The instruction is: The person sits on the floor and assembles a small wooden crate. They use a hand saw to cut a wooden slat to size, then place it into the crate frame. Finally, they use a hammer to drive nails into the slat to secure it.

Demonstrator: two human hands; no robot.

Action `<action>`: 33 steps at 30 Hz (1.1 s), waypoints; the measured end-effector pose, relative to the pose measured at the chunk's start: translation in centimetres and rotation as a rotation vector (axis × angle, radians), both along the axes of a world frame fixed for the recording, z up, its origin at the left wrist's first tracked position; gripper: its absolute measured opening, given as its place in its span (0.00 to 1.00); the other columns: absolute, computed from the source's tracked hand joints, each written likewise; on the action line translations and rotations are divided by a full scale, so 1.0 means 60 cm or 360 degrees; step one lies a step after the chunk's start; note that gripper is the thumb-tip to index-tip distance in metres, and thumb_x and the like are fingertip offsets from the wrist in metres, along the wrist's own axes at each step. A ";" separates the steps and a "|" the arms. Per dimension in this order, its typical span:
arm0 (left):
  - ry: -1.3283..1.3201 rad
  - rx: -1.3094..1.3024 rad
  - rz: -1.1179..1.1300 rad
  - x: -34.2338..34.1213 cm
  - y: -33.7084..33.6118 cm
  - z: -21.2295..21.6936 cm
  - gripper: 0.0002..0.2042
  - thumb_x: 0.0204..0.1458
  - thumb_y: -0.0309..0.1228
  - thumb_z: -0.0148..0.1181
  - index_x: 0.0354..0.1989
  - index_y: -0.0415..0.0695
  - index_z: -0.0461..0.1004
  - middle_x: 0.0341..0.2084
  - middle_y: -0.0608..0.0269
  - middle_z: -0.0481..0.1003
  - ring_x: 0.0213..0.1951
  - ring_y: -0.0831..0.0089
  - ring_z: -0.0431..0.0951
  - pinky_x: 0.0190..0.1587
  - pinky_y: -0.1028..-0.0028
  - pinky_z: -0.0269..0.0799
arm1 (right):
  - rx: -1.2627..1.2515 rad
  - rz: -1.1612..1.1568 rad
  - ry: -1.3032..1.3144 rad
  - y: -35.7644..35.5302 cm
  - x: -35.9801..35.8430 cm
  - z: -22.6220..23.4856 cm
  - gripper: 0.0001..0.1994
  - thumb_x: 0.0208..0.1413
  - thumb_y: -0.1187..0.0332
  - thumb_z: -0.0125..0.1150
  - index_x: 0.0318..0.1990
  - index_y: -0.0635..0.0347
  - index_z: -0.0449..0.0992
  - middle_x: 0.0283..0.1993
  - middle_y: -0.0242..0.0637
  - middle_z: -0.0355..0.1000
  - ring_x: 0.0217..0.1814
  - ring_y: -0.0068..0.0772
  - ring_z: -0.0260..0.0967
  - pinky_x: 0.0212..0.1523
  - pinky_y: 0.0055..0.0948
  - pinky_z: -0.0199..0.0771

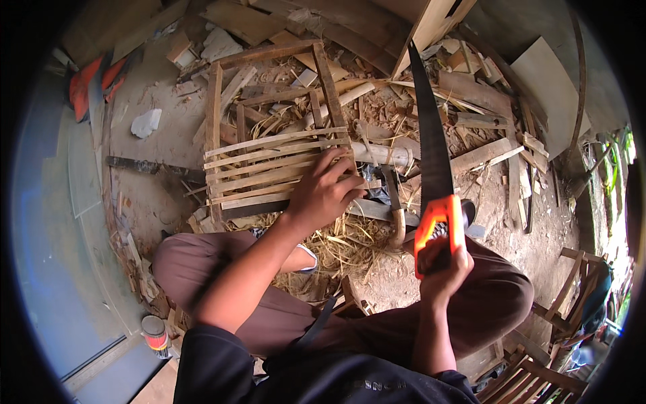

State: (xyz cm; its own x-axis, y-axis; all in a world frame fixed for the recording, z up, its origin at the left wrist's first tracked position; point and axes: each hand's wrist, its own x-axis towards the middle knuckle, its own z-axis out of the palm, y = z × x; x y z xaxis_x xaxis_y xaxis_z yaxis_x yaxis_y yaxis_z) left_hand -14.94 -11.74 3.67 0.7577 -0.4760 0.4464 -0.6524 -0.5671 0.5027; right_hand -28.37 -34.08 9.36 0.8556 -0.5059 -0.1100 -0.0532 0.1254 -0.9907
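My right hand [445,275] is wrapped round the orange handle of a hand saw [434,148], whose dark blade points up and away from me. The blade is apart from the wooden frame. My left hand [324,185] rests with bent fingers on the right ends of several thin slats [259,165]. These slats lie side by side across the near half of a rectangular wooden frame [214,108]. Whether the left fingers grip a slat or only lie on it is hard to see. A wooden-handled blade tool [397,219] lies between the frame and the saw.
Wood offcuts [481,151] and shavings [350,249] cover the ground around the frame. A pale round pole [383,155] lies to the frame's right. A board [431,34] leans at the top. At lower left stands a can [155,333]; slatted wooden pieces [531,380] stand at lower right.
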 end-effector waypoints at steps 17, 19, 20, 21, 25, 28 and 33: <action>-0.0003 -0.0433 0.0024 -0.084 0.010 0.146 0.07 0.56 0.24 0.71 0.42 0.43 0.84 0.36 0.61 0.84 0.38 0.61 0.87 0.40 0.65 0.84 | -0.1585 0.0552 0.0852 0.089 0.031 -0.415 0.26 0.60 0.46 0.69 0.52 0.61 0.80 0.56 0.57 0.76 0.58 0.61 0.75 0.55 0.53 0.77; 0.0061 -0.0434 0.0045 -0.100 0.018 0.156 0.07 0.56 0.24 0.72 0.43 0.43 0.84 0.36 0.60 0.84 0.37 0.61 0.87 0.40 0.65 0.84 | -0.1633 0.0628 0.1025 0.096 0.045 -0.389 0.27 0.58 0.49 0.71 0.54 0.62 0.81 0.68 0.56 0.68 0.66 0.62 0.70 0.59 0.54 0.76; 0.0091 -0.0452 0.0049 -0.103 0.019 0.162 0.07 0.56 0.24 0.72 0.43 0.42 0.85 0.36 0.60 0.84 0.37 0.61 0.87 0.40 0.66 0.84 | -0.1470 0.0479 0.0735 0.084 0.065 -0.369 0.23 0.61 0.52 0.69 0.53 0.63 0.82 0.61 0.56 0.74 0.60 0.59 0.74 0.59 0.50 0.77; 0.0083 -0.0466 0.0055 -0.105 0.020 0.173 0.08 0.56 0.25 0.72 0.44 0.42 0.86 0.36 0.59 0.85 0.37 0.62 0.87 0.40 0.66 0.84 | -0.1068 0.0483 0.0613 0.071 0.090 -0.329 0.22 0.66 0.52 0.64 0.53 0.63 0.82 0.57 0.54 0.77 0.57 0.55 0.77 0.59 0.47 0.78; -0.0055 -0.0547 0.0167 -0.098 0.036 0.184 0.09 0.55 0.25 0.73 0.44 0.41 0.86 0.36 0.56 0.85 0.37 0.61 0.87 0.38 0.66 0.83 | 0.0036 0.0559 -0.0027 0.078 0.115 0.028 0.27 0.78 0.49 0.48 0.55 0.68 0.82 0.45 0.42 0.82 0.50 0.37 0.80 0.55 0.36 0.78; 0.0000 -0.0549 0.0135 -0.091 0.031 0.197 0.09 0.55 0.22 0.72 0.44 0.40 0.86 0.36 0.55 0.85 0.36 0.59 0.88 0.37 0.66 0.83 | -0.0413 0.0962 -0.0201 0.035 0.101 0.177 0.28 0.79 0.51 0.43 0.59 0.71 0.78 0.48 0.44 0.81 0.51 0.36 0.81 0.54 0.36 0.80; 0.0043 -0.0550 0.0080 -0.079 0.023 0.198 0.07 0.56 0.24 0.72 0.43 0.40 0.86 0.35 0.54 0.86 0.36 0.58 0.88 0.37 0.64 0.83 | -0.0738 0.1368 0.0050 0.012 0.130 0.195 0.20 0.71 0.57 0.64 0.54 0.70 0.80 0.38 0.41 0.83 0.39 0.28 0.78 0.44 0.31 0.79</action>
State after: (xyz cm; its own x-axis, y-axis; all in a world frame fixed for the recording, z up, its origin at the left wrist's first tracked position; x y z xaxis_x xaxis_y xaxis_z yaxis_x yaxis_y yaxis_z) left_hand -19.68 -10.33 15.58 0.7902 -0.2620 0.5541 -0.6118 -0.3912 0.6875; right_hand -20.58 -33.35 21.08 0.9531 0.2900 -0.0866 0.0283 -0.3703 -0.9285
